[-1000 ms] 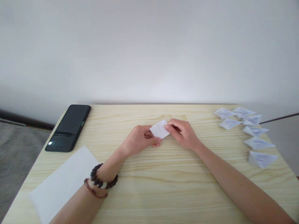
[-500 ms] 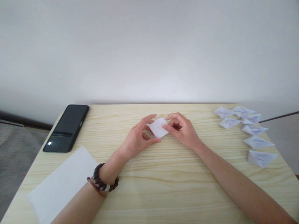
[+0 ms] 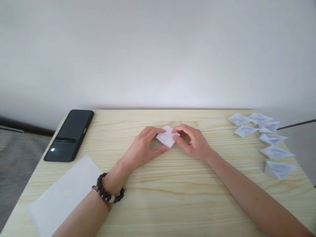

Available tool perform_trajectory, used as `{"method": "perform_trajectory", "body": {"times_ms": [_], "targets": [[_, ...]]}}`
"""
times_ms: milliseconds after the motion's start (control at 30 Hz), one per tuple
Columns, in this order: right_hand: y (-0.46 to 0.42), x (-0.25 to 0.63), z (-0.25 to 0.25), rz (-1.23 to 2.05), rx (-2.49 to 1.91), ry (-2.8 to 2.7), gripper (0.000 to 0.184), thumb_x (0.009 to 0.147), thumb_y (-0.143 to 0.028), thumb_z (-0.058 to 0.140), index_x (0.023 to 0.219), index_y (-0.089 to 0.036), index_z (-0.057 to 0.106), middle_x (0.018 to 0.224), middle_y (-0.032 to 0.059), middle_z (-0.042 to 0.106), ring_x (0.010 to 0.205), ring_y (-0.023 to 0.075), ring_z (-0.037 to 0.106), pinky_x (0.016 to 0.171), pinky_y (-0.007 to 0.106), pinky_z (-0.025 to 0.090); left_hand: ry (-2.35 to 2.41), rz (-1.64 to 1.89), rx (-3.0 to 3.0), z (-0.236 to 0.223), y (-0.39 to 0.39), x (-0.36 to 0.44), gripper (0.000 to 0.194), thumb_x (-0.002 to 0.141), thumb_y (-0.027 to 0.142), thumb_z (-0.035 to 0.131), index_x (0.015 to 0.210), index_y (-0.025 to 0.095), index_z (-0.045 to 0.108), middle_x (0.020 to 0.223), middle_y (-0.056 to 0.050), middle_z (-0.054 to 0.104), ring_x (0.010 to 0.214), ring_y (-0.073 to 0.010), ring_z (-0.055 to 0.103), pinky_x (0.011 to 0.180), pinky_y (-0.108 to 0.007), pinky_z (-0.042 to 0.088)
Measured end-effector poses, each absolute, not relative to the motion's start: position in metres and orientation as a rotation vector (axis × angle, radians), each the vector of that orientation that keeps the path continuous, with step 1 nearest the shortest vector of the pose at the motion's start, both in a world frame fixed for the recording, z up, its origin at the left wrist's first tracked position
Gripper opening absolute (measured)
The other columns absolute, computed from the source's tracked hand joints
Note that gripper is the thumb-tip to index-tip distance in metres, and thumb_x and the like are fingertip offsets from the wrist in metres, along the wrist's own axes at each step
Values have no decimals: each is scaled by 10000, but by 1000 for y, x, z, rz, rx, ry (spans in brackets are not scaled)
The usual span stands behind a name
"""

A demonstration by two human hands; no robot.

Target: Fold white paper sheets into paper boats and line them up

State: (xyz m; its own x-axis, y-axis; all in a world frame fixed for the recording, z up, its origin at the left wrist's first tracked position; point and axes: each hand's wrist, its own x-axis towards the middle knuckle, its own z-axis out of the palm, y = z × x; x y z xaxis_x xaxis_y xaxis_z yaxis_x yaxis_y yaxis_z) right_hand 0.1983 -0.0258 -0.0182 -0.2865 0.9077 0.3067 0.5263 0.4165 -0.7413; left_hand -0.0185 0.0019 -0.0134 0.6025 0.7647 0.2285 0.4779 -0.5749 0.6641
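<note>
Between my two hands is a small folded white paper (image 3: 168, 136), turned as a diamond with creases across its face. My left hand (image 3: 145, 144) grips its left side, with the index finger on the upper left edge and the thumb at the bottom corner. On the right side, my right hand (image 3: 194, 140) has its thumb and index finger on the paper near the right corner. The other fingers of my right hand curl underneath and are partly hidden. A dark bead bracelet (image 3: 102, 191) and a thin brown band circle my left wrist.
Several folded paper boats (image 3: 273, 139) stand at the right side of the wooden table (image 3: 158, 204). A black phone (image 3: 70, 135) lies at the back left. In front of it lies a white paper sheet (image 3: 66, 194), partly under my left forearm. A pale wall (image 3: 158, 56) rises behind the table.
The folded paper has turned into a more upright diamond and lies lower. My left index finger has come down onto its upper left edge, and my right fingers have shifted along the right side.
</note>
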Motion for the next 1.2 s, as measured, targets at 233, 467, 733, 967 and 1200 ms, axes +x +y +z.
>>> {"method": "perform_trajectory", "body": {"times_ms": [233, 467, 733, 967, 1200], "targets": [[-24, 198, -19, 572, -1136, -2049, 312, 798, -116, 560, 1096, -206, 582, 1038, 73, 627, 988, 218, 572, 887, 402, 461, 956, 754, 2404, -9, 3, -19, 322, 871, 378, 603, 1104, 159, 573, 990, -72, 656, 923, -190, 585, 817, -322, 494], [-25, 196, -21, 523, -1131, -1996, 276, 851, -111, 518, 1045, -216, 683, 1144, 102, 545, 937, 183, 579, 837, 377, 507, 939, 767, 2481, -7, 4, -19, 254, 889, 346, 581, 1035, 141, 614, 902, -72, 672, 854, -186, 592, 762, -306, 493], [-25, 201, -17, 660, -1009, -2028, 338, 839, -160, 550, 1165, -195, 631, 1113, 102, 580, 1041, 209, 567, 900, 385, 492, 998, 796, 2408, -9, 4, -20, 262, 884, 340, 584, 1045, 140, 632, 909, -79, 676, 854, -179, 613, 770, -298, 502], [-25, 202, -17, 629, -1026, -1991, 296, 833, -159, 555, 1114, -195, 641, 1081, 94, 604, 1018, 204, 587, 904, 380, 487, 994, 795, 2411, -8, 4, -20, 257, 879, 342, 589, 1038, 146, 636, 895, -80, 678, 845, -180, 618, 761, -298, 507], [-25, 196, -19, 536, -1126, -1966, 223, 826, -110, 552, 986, -210, 671, 980, 63, 626, 911, 173, 610, 808, 332, 514, 924, 793, 2490, -9, 4, -19, 264, 864, 344, 614, 1034, 143, 633, 895, -79, 670, 859, -187, 600, 777, -316, 512]]}}
